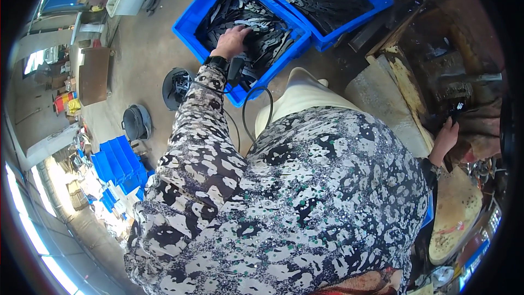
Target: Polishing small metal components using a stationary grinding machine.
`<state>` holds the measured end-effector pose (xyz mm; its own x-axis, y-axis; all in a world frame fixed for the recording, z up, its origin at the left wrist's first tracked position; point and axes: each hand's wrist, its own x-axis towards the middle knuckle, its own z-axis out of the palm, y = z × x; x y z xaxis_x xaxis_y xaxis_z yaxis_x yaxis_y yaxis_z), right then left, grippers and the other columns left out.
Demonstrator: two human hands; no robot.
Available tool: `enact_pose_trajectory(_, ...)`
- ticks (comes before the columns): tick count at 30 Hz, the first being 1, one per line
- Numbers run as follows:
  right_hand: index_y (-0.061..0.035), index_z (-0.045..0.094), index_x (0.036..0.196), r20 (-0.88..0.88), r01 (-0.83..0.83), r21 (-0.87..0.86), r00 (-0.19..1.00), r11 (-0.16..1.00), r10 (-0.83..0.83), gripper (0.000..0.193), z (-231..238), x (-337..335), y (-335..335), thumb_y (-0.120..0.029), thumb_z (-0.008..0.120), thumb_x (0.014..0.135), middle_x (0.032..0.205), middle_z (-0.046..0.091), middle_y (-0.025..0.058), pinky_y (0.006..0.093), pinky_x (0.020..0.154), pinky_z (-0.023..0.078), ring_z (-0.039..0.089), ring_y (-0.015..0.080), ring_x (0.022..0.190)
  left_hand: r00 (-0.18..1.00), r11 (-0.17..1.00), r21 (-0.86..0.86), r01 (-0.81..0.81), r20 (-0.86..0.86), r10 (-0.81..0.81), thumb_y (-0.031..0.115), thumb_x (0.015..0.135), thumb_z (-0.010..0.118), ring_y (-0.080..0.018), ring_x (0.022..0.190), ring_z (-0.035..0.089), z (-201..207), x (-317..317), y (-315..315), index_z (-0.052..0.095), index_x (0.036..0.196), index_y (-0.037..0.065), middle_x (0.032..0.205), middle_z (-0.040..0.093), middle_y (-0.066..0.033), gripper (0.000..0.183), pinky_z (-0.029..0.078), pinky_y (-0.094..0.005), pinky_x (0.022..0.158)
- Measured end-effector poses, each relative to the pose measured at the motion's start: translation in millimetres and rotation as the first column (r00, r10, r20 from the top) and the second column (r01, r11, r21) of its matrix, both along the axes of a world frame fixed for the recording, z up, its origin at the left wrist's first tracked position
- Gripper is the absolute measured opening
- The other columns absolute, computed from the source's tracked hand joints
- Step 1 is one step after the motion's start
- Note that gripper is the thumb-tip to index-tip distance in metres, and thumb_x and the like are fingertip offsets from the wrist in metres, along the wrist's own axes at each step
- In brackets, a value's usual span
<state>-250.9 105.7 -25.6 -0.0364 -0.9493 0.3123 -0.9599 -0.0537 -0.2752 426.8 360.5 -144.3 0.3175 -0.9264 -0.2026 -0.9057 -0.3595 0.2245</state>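
My left hand (231, 42) reaches into a blue plastic crate (192, 15) filled with flat, dark metal strips (270, 37). Its fingers are stretched out and somewhat apart on top of the strips, and I see nothing gripped in them. A dark band circles that wrist. Far to the right, my right hand (445, 141) is closed at the edge of a dark, greasy work area (442, 68). Its fingertips meet by a small dark piece with a bright glint; what they hold is too small and dim to name.
Behind the first crate stands a second blue crate (357, 19) of similar strips. Left of my arm are a black bucket (176, 88) with dark pieces and another black tub (136, 122). A black cable (244, 114) loops near my lap. Stacked blue bins (117, 161) stand farther left.
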Motion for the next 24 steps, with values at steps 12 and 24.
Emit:
enact_pose_trajectory(12,-0.0009,0.059,0.104,0.059,0.033,-0.048,0.998,0.998,-0.03,0.033,-5,-19,-2,-0.032,0.053,0.095,0.083,0.063,0.0253,0.0501,0.066,0.046,0.061,0.0449,0.078,0.975,0.969,-0.116,0.219,0.074,-0.211,0.022,0.073,0.066,-0.0342,0.086,0.061,20,-3,-2,0.064,0.081,0.009,0.085,0.058,-0.013,0.015,0.051,-0.0448,0.072)
enact_pose_trajectory(24,-0.0042,0.06,0.094,0.718,-0.081,0.274,0.68,0.958,-0.148,0.022,6,-11,-5,-0.026,0.061,0.09,0.065,0.055,-0.0001,0.0264,0.047,0.039,0.05,0.0073,0.053,0.383,0.911,-0.138,-0.389,-0.923,0.024,0.01,0.096,0.048,-0.0159,0.07,0.067,143,-108,-103,0.051,0.118,0.004,0.099,0.069,-0.0101,0.023,0.055,-0.0262,0.059)
